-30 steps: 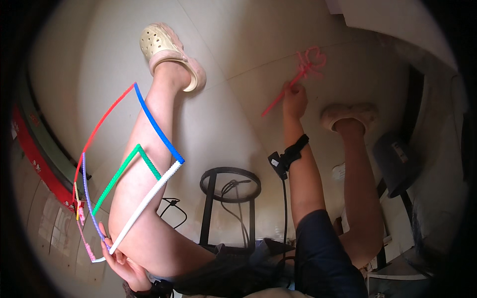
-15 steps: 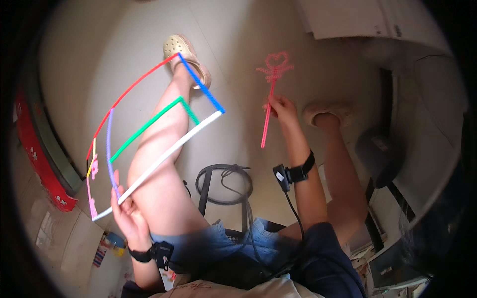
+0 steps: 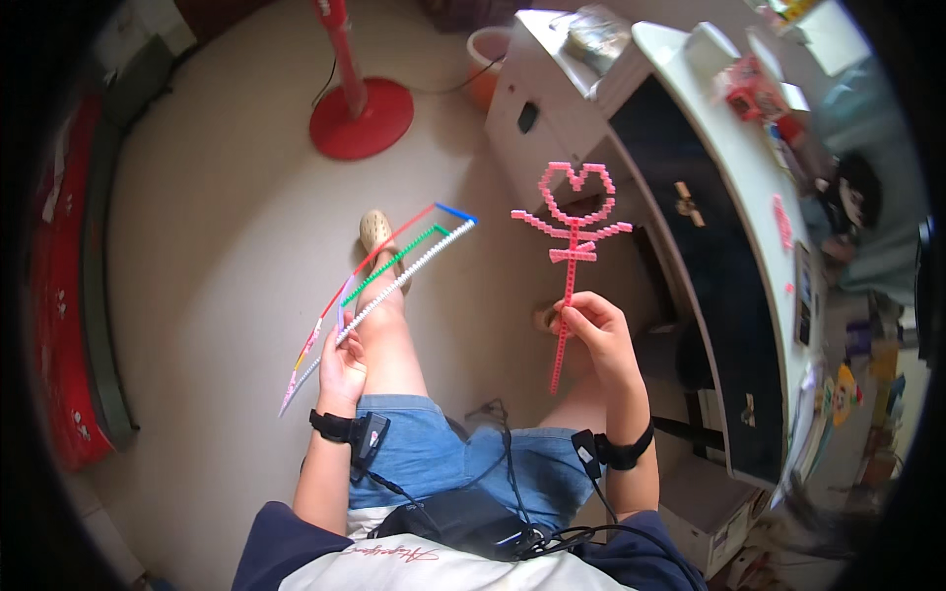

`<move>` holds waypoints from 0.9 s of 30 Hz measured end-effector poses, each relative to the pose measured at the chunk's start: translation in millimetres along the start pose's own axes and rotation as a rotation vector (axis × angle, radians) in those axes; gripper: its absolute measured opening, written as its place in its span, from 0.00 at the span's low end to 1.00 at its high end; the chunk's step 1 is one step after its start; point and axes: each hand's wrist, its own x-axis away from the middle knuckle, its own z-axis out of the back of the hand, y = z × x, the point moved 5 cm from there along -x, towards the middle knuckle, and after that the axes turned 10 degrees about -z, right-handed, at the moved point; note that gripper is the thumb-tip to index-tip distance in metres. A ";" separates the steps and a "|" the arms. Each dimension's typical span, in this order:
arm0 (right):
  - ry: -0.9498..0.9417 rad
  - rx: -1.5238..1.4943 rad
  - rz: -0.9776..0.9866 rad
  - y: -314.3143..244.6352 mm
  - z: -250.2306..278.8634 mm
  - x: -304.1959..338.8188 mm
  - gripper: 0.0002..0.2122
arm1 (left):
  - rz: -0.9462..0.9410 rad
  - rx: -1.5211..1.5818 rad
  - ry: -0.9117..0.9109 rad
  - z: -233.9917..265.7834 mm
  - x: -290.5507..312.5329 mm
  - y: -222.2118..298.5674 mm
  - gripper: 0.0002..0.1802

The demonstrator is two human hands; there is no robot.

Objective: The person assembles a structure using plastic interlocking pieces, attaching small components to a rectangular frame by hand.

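While the left hand pinched the colored strips aside, the right hand gripped the pink flower upright, seemingly for inspection.

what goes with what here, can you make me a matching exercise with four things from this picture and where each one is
Things:
1. pink heart-topped stick
2. bundle of coloured strips
3. red fan base
4. beige clog

Places:
A. on the floor beside the white cabinet
B. in the right hand
C. on the foot of the stretched-out leg
D. in the left hand

Pairs: 1-B, 2-D, 3-A, 4-C
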 end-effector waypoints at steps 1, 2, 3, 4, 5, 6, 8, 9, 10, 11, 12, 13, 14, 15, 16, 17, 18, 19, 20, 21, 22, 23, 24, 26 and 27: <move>0.038 -0.012 0.045 -11.1 2.1 12.2 0.07 | 0.017 -0.006 -0.027 -5.8 -7.0 -3.5 0.15; 0.121 0.019 0.133 -19.4 6.2 21.4 0.06 | 0.025 -0.011 0.023 -8.1 -10.1 -6.8 0.15; 0.185 0.030 0.201 -27.9 8.4 27.2 0.06 | 0.017 -0.038 0.013 -15.2 -14.5 -3.6 0.15; 0.286 0.043 0.279 -33.1 10.5 32.0 0.05 | 0.003 -0.080 0.003 -24.4 -17.2 3.2 0.15; 0.391 0.069 0.340 -41.1 17.1 43.5 0.05 | 0.019 -0.088 0.000 -30.7 -12.1 -3.6 0.15; 0.481 0.081 0.404 -47.7 18.2 48.8 0.05 | 0.015 -0.119 -0.040 -42.5 -11.3 -0.7 0.16; 0.592 0.106 0.469 -43.5 25.0 61.3 0.05 | 0.022 -0.167 -0.086 -47.1 -4.5 -3.8 0.17; 0.645 0.122 0.503 -45.4 27.0 65.8 0.06 | 0.020 -0.186 -0.110 -52.0 -2.1 -3.7 0.18; 0.742 0.160 0.549 -44.0 27.9 70.3 0.06 | 0.024 -0.211 -0.163 -62.0 2.6 1.5 0.18; 0.783 0.172 0.578 -52.3 14.0 73.9 0.07 | 0.017 -0.228 -0.190 -72.0 4.3 18.7 0.18; 0.845 0.176 0.599 -44.3 30.8 84.1 0.07 | 0.024 -0.259 -0.222 -76.3 8.4 3.4 0.18; 0.872 0.193 0.619 -48.1 19.1 79.7 0.08 | 0.005 -0.272 -0.234 -79.1 8.2 18.1 0.18; 0.886 0.203 0.634 -48.3 15.8 82.0 0.07 | -0.013 -0.300 -0.248 -80.9 11.2 21.6 0.18; 0.891 0.204 0.644 -48.1 13.5 82.2 0.07 | -0.027 -0.316 -0.258 -82.4 12.3 23.9 0.18; 0.894 0.210 0.650 -47.8 11.0 81.8 0.07 | -0.038 -0.329 -0.261 -82.1 13.4 25.8 0.18; 0.902 0.192 0.653 -47.2 9.6 80.3 0.08 | -0.063 -0.348 -0.257 -81.8 13.4 28.0 0.18; 0.896 0.179 0.657 -43.9 8.2 66.9 0.08 | -0.086 -0.358 -0.253 -78.9 4.6 29.5 0.18; 0.905 0.168 0.664 -46.1 8.5 72.9 0.08 | -0.097 -0.367 -0.257 -82.3 9.8 29.2 0.18; 0.910 0.151 0.673 -45.5 9.2 67.3 0.08 | -0.114 -0.375 -0.249 -83.0 6.0 28.9 0.18; 0.910 0.140 0.682 -45.1 8.9 61.9 0.08 | -0.127 -0.379 -0.246 -82.2 1.7 29.9 0.18; 0.911 0.136 0.682 -44.2 8.5 59.9 0.08 | -0.134 -0.381 -0.236 -79.3 0.7 30.2 0.18; 0.907 0.135 0.680 -43.2 7.3 58.0 0.08 | -0.142 -0.386 -0.214 -73.0 -1.0 31.2 0.18; 0.902 0.135 0.680 -42.2 6.0 55.9 0.08 | -0.149 -0.388 -0.202 -68.1 -2.1 32.9 0.18; 0.899 0.129 0.695 -42.4 6.1 51.1 0.08 | -0.162 -0.383 -0.189 -61.2 -5.8 33.7 0.18; 0.896 0.126 0.703 -42.4 7.0 47.6 0.08 | -0.167 -0.379 -0.188 -58.3 -7.0 35.1 0.17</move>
